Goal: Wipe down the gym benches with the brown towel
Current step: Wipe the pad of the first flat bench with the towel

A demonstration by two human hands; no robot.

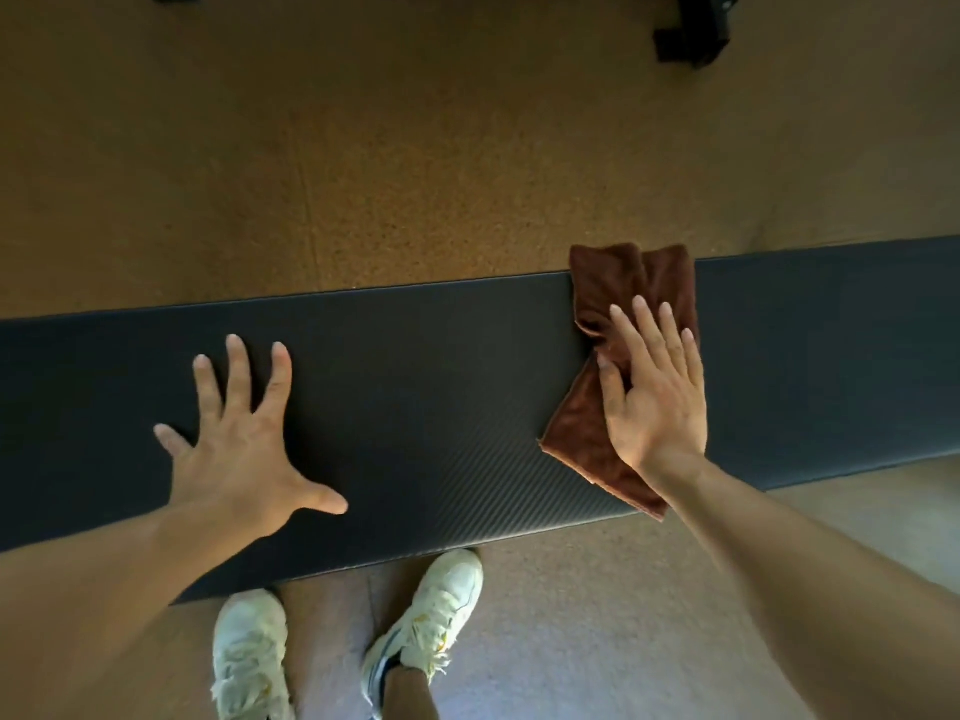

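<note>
Speckled tan-brown rubbery gym floor (415,163) fills the view. Long black padded bench with textured vinyl top (426,407) runs left to right across frame. Folded brown fluffy towel (618,366) lies on bench right part, long axis across the bench, far end overhanging far edge, near corner reaching near edge. Right hand (655,392) flat on towel, fingers straight and close together, pointing away, towel under palm and fingers. Left hand (244,439) flat on bare bench, fingers spread wide. White worn sneakers (441,610) below near edge. Black metal equipment foot (691,39) top right.
</note>
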